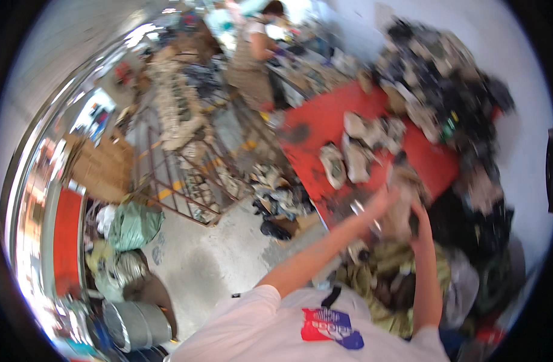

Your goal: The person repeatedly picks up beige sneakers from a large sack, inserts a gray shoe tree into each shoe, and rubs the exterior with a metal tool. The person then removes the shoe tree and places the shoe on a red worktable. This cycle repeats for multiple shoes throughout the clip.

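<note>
Over the near right corner of a red tabletop [306,154], both my hands are on a beige shoe [403,178], smeared by motion. My left hand [386,202] grips it from the left, fingers partly blurred. On the other side, my right hand [419,218] closes around its near right part, beside a dark patch. A shiny silvery thing [373,224] shows by my left wrist; its kind is unclear. On the tabletop lie a pale shoe [332,165], another light shoe [356,160] and more whitish shoes [373,130] beyond.
Dark and beige shoes or scraps heap high [445,78] along the right wall. An olive sack [373,271] stands against my front. Shoes pile on the floor [279,193] left of the table, near a metal rack [186,187]. Another person [252,60] works at the far bench.
</note>
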Demonstrator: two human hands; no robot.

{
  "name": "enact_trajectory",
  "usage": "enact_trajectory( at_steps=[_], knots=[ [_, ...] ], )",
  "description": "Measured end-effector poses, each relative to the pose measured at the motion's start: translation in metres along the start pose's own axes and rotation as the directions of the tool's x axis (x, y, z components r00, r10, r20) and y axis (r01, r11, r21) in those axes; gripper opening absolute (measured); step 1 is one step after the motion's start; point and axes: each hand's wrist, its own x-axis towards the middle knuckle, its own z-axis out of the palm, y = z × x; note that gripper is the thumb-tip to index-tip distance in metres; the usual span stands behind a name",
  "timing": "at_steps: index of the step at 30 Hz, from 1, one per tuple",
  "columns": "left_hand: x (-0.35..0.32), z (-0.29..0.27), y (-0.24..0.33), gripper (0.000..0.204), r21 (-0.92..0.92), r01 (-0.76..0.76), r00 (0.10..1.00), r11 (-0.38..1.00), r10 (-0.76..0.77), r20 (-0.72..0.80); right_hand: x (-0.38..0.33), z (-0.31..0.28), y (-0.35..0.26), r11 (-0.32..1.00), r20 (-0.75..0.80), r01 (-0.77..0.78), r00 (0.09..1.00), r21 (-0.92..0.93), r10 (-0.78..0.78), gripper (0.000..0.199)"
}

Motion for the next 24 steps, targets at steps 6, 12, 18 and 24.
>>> enact_trajectory(
  at_steps=[6,12,18,24],
  knots=[
    [-0.105,-0.068,-0.036,0.058,0.114,0.069,0.990,0.991,-0.083,0.117,0.170,-0.051,0.012,0.990,-0.230,-0.019,0.973,-0.137,-0.013,0.056],
    [-0.357,-0.192,-0.216,0.061,-0.220,0.614,0.519,0.758,-0.597,-0.612,0.293,-0.088,0.056,0.781,-0.761,-0.381,0.624,-0.495,-0.178,0.095],
    [-0.481,-0.200,-0.218,0.061,-0.092,0.849,0.323,0.520,-0.649,-0.688,0.354,-0.034,0.064,0.973,-0.542,-0.124,0.841,-0.195,-0.002,0.098],
    [-0.529,-0.244,-0.281,0.054,0.034,0.849,0.437,0.527,-0.665,-0.606,0.318,-0.056,0.029,0.914,0.219,0.284,0.949,-0.291,-0.226,0.051]
  ],
)
